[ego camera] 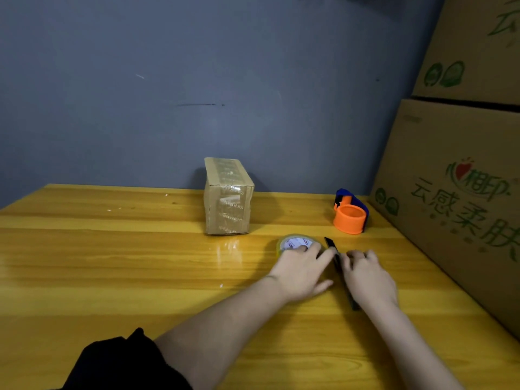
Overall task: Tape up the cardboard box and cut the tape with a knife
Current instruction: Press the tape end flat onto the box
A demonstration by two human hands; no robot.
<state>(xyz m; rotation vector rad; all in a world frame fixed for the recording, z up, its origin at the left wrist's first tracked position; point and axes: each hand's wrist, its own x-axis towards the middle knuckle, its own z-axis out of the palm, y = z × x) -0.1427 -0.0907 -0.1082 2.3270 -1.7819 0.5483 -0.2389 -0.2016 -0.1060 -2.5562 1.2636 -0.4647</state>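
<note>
Resting my left hand [302,270] flat on the tape roll [295,243], I curl my right hand [365,277] round the knife [337,260]; cardboard box [228,197] beyond my fingertips, label writing unreadable.

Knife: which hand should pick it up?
Right. The right hand already lies against the knife; whether it grips it is unclear. The left hand rests on the tape roll.

taped box [228,197], hands at tape roll [295,243], knife [336,258]
</note>
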